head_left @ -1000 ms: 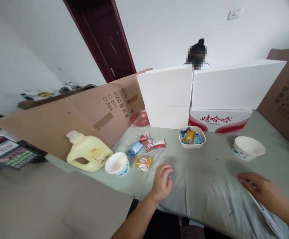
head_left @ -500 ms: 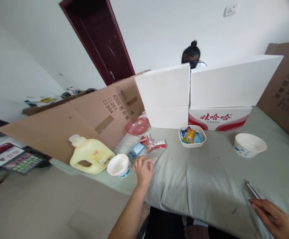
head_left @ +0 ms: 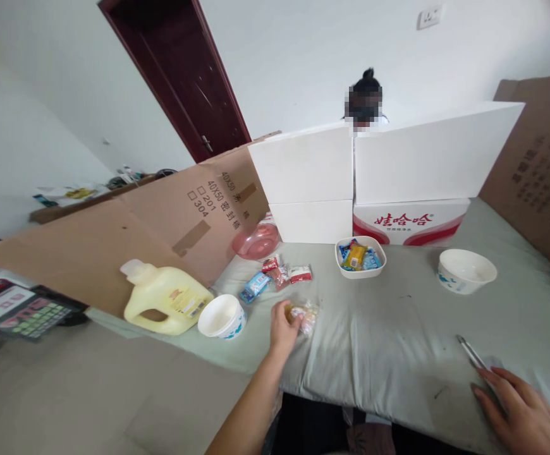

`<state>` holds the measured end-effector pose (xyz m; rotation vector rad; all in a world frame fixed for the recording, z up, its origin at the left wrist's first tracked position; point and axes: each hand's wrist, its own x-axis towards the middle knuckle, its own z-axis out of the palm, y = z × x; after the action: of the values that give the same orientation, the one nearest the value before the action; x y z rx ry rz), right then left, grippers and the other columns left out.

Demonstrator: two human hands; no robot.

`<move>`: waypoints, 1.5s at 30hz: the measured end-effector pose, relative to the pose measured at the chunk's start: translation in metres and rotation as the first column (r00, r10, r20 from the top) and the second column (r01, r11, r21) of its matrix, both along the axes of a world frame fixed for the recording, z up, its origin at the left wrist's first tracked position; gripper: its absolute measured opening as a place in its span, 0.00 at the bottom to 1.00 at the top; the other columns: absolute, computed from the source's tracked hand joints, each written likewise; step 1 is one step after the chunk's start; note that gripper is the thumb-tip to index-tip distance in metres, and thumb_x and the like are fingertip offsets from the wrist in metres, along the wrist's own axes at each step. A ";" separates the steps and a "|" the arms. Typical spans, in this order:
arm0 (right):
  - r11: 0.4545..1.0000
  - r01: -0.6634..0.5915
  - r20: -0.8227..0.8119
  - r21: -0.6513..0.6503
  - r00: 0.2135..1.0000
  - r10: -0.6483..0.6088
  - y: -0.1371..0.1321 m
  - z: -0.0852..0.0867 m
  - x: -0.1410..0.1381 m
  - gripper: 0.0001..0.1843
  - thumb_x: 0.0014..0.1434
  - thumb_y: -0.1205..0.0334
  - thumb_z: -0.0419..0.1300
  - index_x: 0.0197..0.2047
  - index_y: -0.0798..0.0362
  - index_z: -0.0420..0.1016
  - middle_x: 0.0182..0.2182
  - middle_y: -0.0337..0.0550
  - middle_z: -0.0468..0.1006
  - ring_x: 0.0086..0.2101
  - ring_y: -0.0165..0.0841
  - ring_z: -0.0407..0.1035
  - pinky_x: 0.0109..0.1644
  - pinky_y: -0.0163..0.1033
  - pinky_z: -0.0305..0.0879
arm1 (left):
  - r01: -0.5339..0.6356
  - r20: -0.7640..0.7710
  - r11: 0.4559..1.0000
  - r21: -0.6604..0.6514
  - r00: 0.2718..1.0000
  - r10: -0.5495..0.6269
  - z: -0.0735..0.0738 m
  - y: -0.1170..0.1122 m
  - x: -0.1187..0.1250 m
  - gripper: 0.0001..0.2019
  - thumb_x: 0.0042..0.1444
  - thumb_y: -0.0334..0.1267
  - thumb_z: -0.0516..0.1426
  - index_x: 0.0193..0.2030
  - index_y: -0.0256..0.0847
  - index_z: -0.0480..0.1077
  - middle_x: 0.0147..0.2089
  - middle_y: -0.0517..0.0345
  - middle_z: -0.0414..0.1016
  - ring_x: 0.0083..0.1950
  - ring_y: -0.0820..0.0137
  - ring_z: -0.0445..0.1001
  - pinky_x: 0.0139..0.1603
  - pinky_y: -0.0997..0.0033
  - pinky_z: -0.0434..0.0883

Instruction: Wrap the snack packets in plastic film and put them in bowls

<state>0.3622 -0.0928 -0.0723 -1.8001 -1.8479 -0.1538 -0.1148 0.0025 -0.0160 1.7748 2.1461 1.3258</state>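
My left hand (head_left: 283,328) is closed on a yellow snack packet (head_left: 303,314), lifting it just off the grey-green cloth of the table (head_left: 389,328). Several other small packets (head_left: 277,276) lie beyond it, and a white paper bowl (head_left: 222,316) stands just to the left. My right hand (head_left: 521,414) rests at the lower right with fingers spread flat on the cloth, its fingertips by a slim metal tool (head_left: 469,352). A white square dish (head_left: 360,258) holds several wrapped snacks.
A yellow detergent jug (head_left: 164,298) lies at the left. A second white bowl (head_left: 466,270) stands at the right, a pink bowl (head_left: 256,241) at the back. White boxes (head_left: 384,174) and cardboard sheets (head_left: 137,234) wall the table. A person sits behind the boxes.
My left hand reached left to the yellow packet, closed on it and drew it rightwards. My right hand slid back toward the lower right, uncovering the metal tool.
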 end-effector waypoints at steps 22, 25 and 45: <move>0.804 -0.542 -0.212 -0.247 0.839 0.501 0.024 0.092 -0.172 0.16 0.66 0.65 0.46 0.48 0.48 0.75 0.42 0.45 0.76 0.35 0.32 0.75 0.38 0.35 0.70 | 0.457 0.001 0.889 0.027 0.890 -0.457 -0.018 -0.052 0.105 0.31 0.58 0.46 0.58 0.64 0.39 0.51 0.62 0.38 0.59 0.64 0.54 0.61 0.63 0.46 0.63; 0.820 -0.508 -0.238 -0.263 0.858 0.455 0.013 0.083 -0.131 0.17 0.66 0.63 0.46 0.48 0.46 0.75 0.42 0.43 0.76 0.35 0.32 0.75 0.39 0.35 0.70 | 0.497 -0.021 0.867 0.034 0.868 -0.496 -0.012 -0.054 0.103 0.27 0.60 0.45 0.56 0.62 0.38 0.54 0.62 0.38 0.58 0.65 0.54 0.60 0.63 0.46 0.62; 0.884 -0.439 -0.334 -0.159 0.867 0.371 0.002 0.082 -0.120 0.12 0.64 0.57 0.53 0.47 0.49 0.73 0.44 0.46 0.76 0.43 0.36 0.72 0.47 0.42 0.71 | 0.601 0.207 0.754 -0.267 0.799 -0.564 0.002 -0.040 0.069 0.47 0.43 0.26 0.64 0.70 0.46 0.49 0.55 0.49 0.70 0.57 0.60 0.70 0.60 0.55 0.67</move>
<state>0.2418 -0.0905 0.0096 -1.4265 -2.0341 0.4837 -0.0462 -0.0372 -0.0140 1.9314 1.4349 0.8333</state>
